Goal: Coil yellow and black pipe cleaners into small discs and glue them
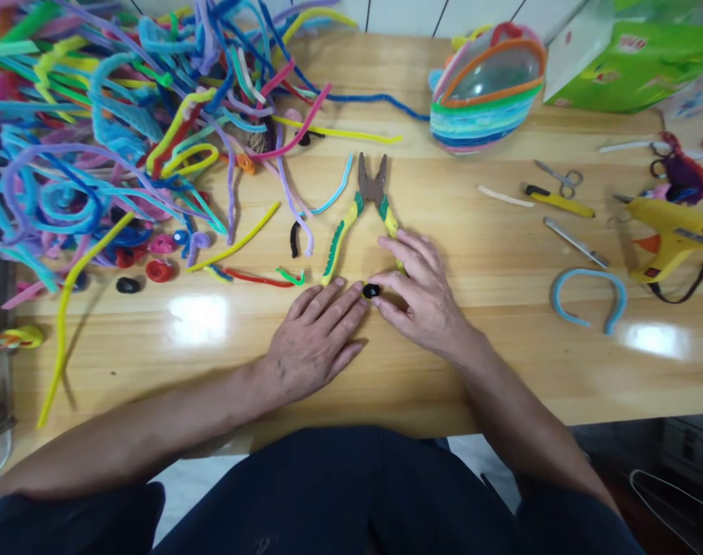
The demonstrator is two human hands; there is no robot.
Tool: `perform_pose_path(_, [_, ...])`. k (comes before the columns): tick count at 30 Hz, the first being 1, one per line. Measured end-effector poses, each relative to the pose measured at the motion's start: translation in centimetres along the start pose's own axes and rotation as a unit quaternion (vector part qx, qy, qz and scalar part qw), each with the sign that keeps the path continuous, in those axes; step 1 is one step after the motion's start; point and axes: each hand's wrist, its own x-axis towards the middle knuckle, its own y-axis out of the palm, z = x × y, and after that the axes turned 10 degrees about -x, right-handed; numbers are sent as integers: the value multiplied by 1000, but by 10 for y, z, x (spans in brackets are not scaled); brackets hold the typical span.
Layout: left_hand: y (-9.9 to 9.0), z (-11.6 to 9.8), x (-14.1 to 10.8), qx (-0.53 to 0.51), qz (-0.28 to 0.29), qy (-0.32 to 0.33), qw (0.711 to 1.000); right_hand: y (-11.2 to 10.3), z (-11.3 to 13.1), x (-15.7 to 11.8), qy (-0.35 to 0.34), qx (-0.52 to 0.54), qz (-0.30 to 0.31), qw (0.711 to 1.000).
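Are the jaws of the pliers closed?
No, the pliers lie on the table with a clear gap between the tips of their jaws.

Head view: from the wearer's head, above the desk (421,385)
Facing: forward and steeply down
Nearness: close, both forearms in frame
Edges: white tiles (409,15) top, dark clothing (351,493) bottom

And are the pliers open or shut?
Open: the pliers lie on the table with their jaw tips apart and their handles spread wide.
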Motion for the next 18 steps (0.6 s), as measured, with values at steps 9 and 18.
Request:
perform_pose_path(9, [1,2,-2,-23,2,-8,1000,1,2,1,16,-2,12,1000])
perform_pose_path(18, [-5,4,0,-59,-7,6,998,2,4,1,12,-18,3,1000])
